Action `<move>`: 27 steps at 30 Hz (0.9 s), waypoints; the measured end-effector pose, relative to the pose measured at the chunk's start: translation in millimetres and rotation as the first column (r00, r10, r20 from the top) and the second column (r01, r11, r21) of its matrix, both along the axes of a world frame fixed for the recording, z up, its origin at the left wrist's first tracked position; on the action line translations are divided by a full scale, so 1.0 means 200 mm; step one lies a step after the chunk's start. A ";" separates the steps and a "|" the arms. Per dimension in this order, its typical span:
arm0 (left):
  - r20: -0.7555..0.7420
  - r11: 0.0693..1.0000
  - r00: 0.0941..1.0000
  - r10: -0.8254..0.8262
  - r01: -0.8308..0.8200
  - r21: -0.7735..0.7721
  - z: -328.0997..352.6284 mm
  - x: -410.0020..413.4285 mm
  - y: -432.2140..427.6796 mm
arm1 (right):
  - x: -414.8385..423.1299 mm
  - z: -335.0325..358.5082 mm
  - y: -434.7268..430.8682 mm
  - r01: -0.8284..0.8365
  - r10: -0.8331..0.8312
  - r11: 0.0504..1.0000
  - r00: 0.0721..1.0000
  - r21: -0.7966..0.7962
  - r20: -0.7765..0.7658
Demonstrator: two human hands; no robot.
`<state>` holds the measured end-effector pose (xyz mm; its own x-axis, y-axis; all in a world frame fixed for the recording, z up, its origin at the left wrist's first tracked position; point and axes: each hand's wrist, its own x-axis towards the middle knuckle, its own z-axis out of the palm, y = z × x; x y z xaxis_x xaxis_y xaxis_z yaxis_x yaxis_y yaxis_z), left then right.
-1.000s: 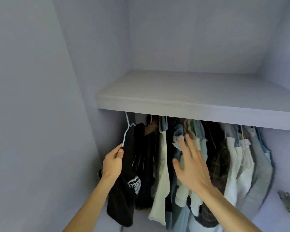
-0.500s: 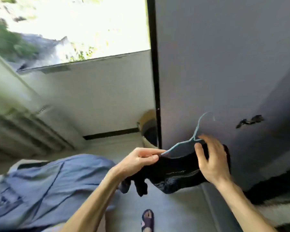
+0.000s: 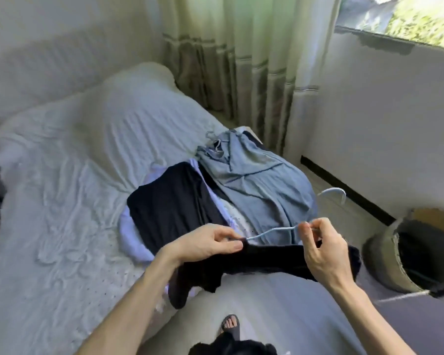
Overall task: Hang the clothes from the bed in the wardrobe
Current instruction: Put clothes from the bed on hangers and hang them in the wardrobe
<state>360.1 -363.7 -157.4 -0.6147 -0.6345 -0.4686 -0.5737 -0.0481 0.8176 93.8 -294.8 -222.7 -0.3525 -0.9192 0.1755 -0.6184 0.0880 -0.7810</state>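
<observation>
daylight comes in from the window (image 3: 405,19) at the upper right, where the view outside is blown out to glare. the curtain (image 3: 241,52) glows pale green with light behind it. the bed (image 3: 62,175) sheet is evenly lit, with soft shadows in its wrinkles. the whole frame is soft and smeared, most at the left edge and top corners. wide-angle bending curves the wall and floor lines on the right.

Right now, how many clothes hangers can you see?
2: a light blue hanger held in both hands with a black garment, and another hook atop the blue garment. More may be hidden.
</observation>
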 end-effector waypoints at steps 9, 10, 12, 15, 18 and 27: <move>0.021 0.953 0.964 0.265 -0.259 -0.159 -0.06 0.56 -0.04 | 0.74 0.02 -0.37 -0.370 0.366 0.929 0.917 0.002 -0.156; 0.014 0.937 0.952 0.305 -0.298 -0.185 -0.06 0.58 -0.05 | 0.81 0.03 -0.41 -0.397 0.391 0.918 0.905 -0.005 -0.169; -0.027 0.890 0.917 0.397 -0.392 -0.232 -0.06 0.62 -0.08 | 0.91 0.06 -0.48 -0.452 0.434 0.891 0.877 -0.047 -0.208; -0.110 0.826 0.867 0.485 -0.496 -0.267 -0.02 0.69 -0.14 | 0.96 0.10 -0.60 -0.500 0.464 0.859 0.852 -0.113 -0.242; -0.130 0.751 0.808 0.574 -0.583 -0.311 0.01 0.78 -0.22 | 0.89 0.07 -0.72 -0.433 0.413 0.897 0.891 -0.085 -0.187; -0.177 0.536 0.630 0.757 -0.751 -0.385 0.19 0.95 -0.68 | 0.70 -0.06 -1.12 -0.487 0.384 0.804 0.864 0.342 0.327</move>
